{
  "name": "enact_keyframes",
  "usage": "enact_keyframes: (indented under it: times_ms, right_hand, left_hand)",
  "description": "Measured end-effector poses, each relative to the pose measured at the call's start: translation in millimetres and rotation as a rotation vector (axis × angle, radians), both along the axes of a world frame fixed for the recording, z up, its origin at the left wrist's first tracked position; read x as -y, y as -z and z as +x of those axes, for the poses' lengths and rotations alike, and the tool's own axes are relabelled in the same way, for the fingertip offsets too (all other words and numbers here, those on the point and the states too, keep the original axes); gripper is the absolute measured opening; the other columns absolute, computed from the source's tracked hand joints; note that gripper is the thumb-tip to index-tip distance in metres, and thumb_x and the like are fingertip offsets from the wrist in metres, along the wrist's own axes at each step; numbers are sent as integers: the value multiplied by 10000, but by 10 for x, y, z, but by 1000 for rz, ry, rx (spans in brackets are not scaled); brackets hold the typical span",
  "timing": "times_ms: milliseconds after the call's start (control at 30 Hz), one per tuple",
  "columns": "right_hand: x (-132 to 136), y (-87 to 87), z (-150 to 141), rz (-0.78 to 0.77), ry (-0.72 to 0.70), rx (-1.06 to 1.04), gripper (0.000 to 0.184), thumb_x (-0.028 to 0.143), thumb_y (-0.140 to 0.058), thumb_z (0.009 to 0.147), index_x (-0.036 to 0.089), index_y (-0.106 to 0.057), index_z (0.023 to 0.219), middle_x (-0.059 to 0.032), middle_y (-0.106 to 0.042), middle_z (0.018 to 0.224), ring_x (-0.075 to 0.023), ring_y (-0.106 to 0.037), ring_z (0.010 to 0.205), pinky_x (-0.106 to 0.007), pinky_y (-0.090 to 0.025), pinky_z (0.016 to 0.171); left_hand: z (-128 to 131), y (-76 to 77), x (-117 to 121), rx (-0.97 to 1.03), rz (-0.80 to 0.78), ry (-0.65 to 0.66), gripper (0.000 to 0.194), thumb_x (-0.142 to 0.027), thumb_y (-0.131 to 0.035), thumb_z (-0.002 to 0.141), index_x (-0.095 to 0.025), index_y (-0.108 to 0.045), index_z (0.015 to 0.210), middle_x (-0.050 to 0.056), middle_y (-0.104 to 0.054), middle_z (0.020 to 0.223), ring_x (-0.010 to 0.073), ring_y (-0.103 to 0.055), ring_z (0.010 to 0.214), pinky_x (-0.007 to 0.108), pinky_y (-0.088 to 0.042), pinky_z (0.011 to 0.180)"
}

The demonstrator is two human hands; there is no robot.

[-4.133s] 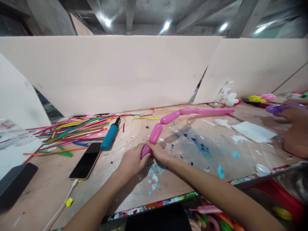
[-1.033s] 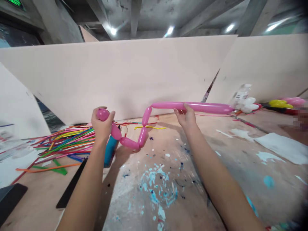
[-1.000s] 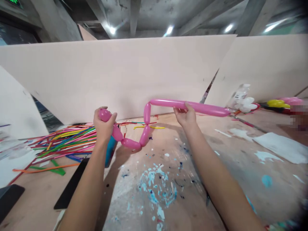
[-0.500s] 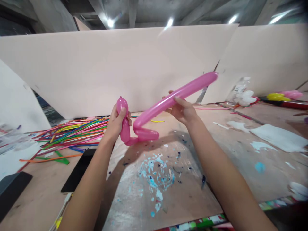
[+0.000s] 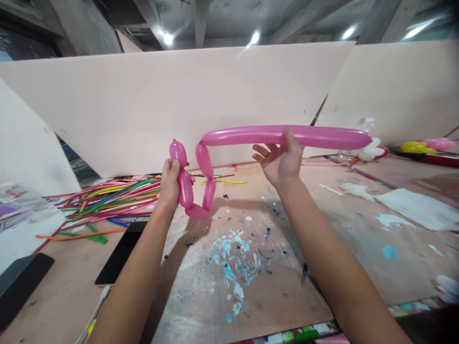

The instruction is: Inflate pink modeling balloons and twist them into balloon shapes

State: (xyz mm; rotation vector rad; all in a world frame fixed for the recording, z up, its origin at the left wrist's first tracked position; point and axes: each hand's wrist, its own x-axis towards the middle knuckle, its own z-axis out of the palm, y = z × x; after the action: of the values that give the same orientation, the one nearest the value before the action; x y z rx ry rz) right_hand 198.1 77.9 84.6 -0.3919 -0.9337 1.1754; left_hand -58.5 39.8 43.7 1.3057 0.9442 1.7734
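A pink long modelling balloon (image 5: 251, 136), twisted into several short segments at its left end, hangs above the table between my hands. My left hand (image 5: 172, 181) is closed around the pinch between two of the short segments, with the knotted tip pointing up. From there the chain bends down and back up to the long untwisted part, which lies nearly level to the right. Below that long part is my right hand (image 5: 281, 160), palm showing, its fingers spread to the left. Its blurred thumb lies across the front of the balloon.
Many loose uninflated balloons (image 5: 118, 196) lie at left, near a black phone (image 5: 120, 253) and a dark box (image 5: 25, 286). A pale board (image 5: 143, 105) stands behind. Blue paint flecks (image 5: 234, 263) mark the table. At right are white paper (image 5: 419, 208), yellow balloons (image 5: 418, 146) and a plastic bottle (image 5: 367, 125).
The balloon's long part has swung from a slant to nearly level, and its folded segments have opened upright. My right hand has shifted slightly right and its fingers have spread. My left hand keeps its grip.
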Motion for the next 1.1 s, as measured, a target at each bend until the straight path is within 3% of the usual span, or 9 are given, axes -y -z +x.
enact_keyframes:
  times_ms: [233, 400, 533, 633, 700, 767, 833, 933, 1100]
  right_hand:
    - [-18, 34, -14, -44, -38, 43, 410, 597, -601, 728, 207, -560, 849, -13, -569, 704, -164, -623, 606, -284, -520, 503]
    - [42, 36, -103, 25, -100, 125, 434, 627, -546, 777, 204, -567, 870, -18, -578, 726, -149, -621, 587, -287, -529, 531]
    - [86, 17, -106, 57, -162, 140, 521, 703, -455, 794, 221, -578, 949, -25, -618, 779, -142, -618, 598, -297, -547, 568]
    - [125, 75, -149, 75, -316, 327, 583, 690, -541, 755, 260, -531, 1148, -23, -653, 858, -170, -648, 661, -325, -566, 593]
    - [153, 160, -228, 109, -401, 541, 669, 558, -684, 720, 282, -451, 1283, -24, -668, 913, -189, -664, 736, -338, -576, 629]
    - [172, 256, -335, 189, -418, 740, 706, 418, -757, 700, 274, -435, 1312, -24, -674, 925, -183, -656, 773, -318, -571, 645]
    - [178, 333, -438, 274, -417, 846, 539, 396, -731, 740, 231, -523, 1209, -19, -665, 848, -163, -634, 731, -287, -552, 614]
    - [172, 372, -520, 284, -361, 885, 329, 446, -646, 815, 193, -595, 1019, -25, -644, 779, -148, -616, 662, -270, -533, 557]
    - [162, 314, -484, 197, -138, 834, 350, 523, -572, 845, 185, -570, 935, -44, -632, 791, -110, -552, 507, -253, -480, 415]
  left_hand:
    - [-19, -121, 213, 16, -174, 247, 455, -529, -578, 786, -195, -546, 1093, -25, -548, 607, 123, -548, 476, 244, -414, 454]
    - [44, -141, 286, -55, -270, 356, 349, -523, -536, 815, -182, -553, 890, -8, -551, 515, 140, -530, 434, 256, -415, 444]
    - [71, -89, 261, -64, -356, 393, 374, -569, -525, 820, -196, -517, 809, 2, -559, 503, 144, -541, 436, 245, -410, 433]
    - [115, -68, 257, -63, -345, 437, 391, -584, -510, 831, -194, -513, 803, 4, -555, 507, 143, -547, 452, 245, -425, 450]
    - [166, -61, 259, -80, -310, 469, 384, -576, -524, 832, -193, -526, 857, 5, -578, 559, 143, -559, 469, 253, -442, 467]
    - [221, -50, 250, -91, -266, 464, 379, -543, -582, 811, -206, -530, 975, 2, -617, 664, 143, -578, 496, 260, -460, 480]
    - [265, -29, 224, -92, -237, 415, 415, -498, -641, 785, -229, -507, 1072, -8, -631, 742, 143, -595, 518, 268, -479, 499]
    - [284, 7, 163, -102, -235, 357, 429, -444, -677, 768, -236, -505, 1102, -15, -631, 772, 143, -608, 541, 281, -501, 540]
    - [226, 40, 79, -204, -221, 241, 433, -396, -686, 757, -227, -564, 1136, 13, -638, 851, 139, -610, 568, 270, -490, 544]
